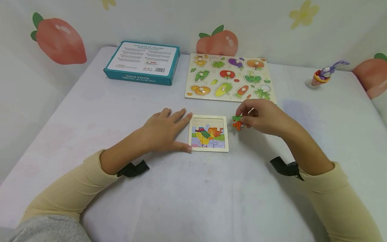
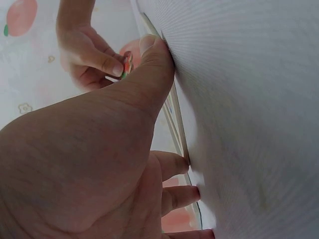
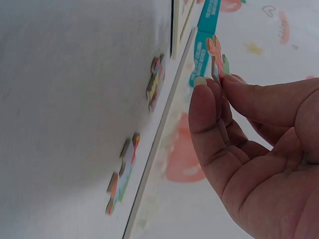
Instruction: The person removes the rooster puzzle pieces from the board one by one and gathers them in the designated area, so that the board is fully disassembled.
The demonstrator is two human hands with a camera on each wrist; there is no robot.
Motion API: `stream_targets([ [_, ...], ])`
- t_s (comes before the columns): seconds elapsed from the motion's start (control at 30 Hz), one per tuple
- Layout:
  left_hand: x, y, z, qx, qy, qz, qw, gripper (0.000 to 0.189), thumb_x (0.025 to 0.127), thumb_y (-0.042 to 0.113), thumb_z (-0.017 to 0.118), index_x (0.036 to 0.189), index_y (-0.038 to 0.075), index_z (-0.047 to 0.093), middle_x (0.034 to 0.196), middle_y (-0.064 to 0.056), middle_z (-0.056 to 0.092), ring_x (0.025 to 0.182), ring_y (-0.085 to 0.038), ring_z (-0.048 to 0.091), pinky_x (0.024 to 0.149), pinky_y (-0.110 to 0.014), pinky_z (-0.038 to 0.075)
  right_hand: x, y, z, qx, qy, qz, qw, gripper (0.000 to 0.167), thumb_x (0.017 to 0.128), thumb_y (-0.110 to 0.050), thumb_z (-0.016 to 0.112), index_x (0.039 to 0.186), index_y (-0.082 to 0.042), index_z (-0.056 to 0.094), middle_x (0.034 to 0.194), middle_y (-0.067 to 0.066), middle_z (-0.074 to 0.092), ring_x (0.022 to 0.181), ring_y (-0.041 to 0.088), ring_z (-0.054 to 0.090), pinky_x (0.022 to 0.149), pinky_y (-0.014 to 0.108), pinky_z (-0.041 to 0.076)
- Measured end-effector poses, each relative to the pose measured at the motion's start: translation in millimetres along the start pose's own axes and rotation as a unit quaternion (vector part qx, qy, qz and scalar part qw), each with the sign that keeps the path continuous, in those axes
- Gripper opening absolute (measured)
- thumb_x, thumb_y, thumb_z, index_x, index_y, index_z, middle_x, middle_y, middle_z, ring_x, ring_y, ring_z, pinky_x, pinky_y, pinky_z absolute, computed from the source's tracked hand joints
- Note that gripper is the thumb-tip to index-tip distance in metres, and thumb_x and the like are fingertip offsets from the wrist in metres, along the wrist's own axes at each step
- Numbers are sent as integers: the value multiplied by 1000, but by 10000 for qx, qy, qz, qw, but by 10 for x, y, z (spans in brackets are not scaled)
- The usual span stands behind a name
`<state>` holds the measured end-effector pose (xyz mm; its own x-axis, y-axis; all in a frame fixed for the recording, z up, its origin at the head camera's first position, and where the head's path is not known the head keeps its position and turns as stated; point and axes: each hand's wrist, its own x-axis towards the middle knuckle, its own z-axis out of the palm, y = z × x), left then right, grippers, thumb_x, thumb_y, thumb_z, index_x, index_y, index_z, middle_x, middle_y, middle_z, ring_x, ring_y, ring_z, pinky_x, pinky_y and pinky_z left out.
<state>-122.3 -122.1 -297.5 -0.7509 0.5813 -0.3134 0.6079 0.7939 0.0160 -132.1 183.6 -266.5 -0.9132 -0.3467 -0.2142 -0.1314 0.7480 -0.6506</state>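
Note:
A small wooden-framed jigsaw puzzle (image 1: 208, 150) lies flat, partly filled with pieces that picture a colourful bird; bare wood shows along its upper part. My left hand (image 1: 164, 131) rests beside it with fingers spread, thumb and forefinger touching its left edge. Just right of the frame, my right hand (image 1: 261, 116) pinches a red and green puzzle piece (image 3: 215, 57) between thumb and fingers, above the table. Two loose puzzle pieces lie on the table in the right wrist view, one nearer the frame (image 3: 156, 82); the right hand mostly hides them in the head view.
Behind the frame lies a vegetable peg board (image 1: 213, 80). A teal box (image 1: 142, 62) sits at the back left. A small purple rabbit figure (image 1: 325, 74) stands at the back right. A white cloth (image 1: 193, 195) covers the table.

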Motion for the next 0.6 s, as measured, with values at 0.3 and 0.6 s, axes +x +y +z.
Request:
stream_targets([
  [0.3, -11, -2, -4, -11, -8, -27, 10000, 112, 80, 82, 55, 162, 16, 17, 166, -13, 18, 140, -44, 29, 106, -59, 37, -119, 183, -144, 30, 8, 202, 9998, 14, 97, -5, 65, 111, -2, 67, 104, 14, 61, 79, 24, 63, 67, 28, 52],
  [0.6, -3, 7, -6, -47, -52, -44, 10000, 112, 80, 82, 56, 162, 17, 16, 166, -12, 17, 140, -43, 28, 107, -58, 36, -277, 468, -318, -102, 158, 587, 9981, 18, 97, -7, 65, 114, 0, 66, 107, 15, 61, 81, 20, 67, 68, 23, 52],
])
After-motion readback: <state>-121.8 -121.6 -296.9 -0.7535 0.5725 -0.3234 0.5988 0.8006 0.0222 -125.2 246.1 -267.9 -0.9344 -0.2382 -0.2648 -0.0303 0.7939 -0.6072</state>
